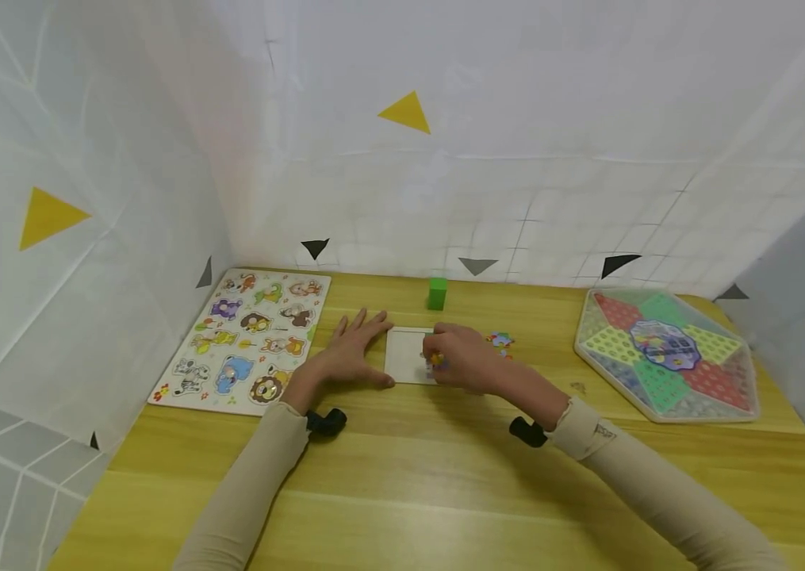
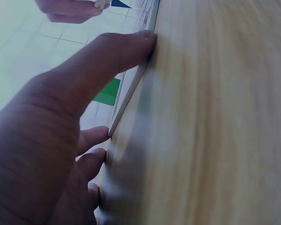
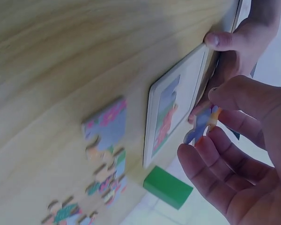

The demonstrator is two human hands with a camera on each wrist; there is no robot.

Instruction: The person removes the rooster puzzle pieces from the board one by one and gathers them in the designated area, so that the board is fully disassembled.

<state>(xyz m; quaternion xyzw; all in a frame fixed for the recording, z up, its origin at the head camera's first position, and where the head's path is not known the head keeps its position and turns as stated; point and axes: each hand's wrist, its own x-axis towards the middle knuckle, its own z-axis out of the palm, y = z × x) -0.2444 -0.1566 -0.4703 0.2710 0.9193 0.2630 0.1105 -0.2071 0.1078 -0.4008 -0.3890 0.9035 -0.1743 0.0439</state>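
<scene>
A shallow white puzzle tray (image 1: 402,357) lies flat on the table between the two hands. My left hand (image 1: 350,353) has its fingers spread at the tray's left side, with thumb and forefinger touching near its two corners. Over the tray's right part, my right hand (image 1: 465,358) pinches a small jigsaw piece (image 3: 203,124) between thumb and fingertips. A printed picture section (image 3: 166,115) fills part of the tray in the right wrist view. Loose jigsaw pieces (image 3: 107,125) lie on the table beside it, partly behind the right hand in the head view.
Behind the tray stands a green block (image 1: 437,293). An animal puzzle board (image 1: 245,321) lies at the left, and a hexagonal star-patterned game board (image 1: 666,349) at the right. White sheeting (image 1: 402,198) closes off the table's (image 1: 402,484) back.
</scene>
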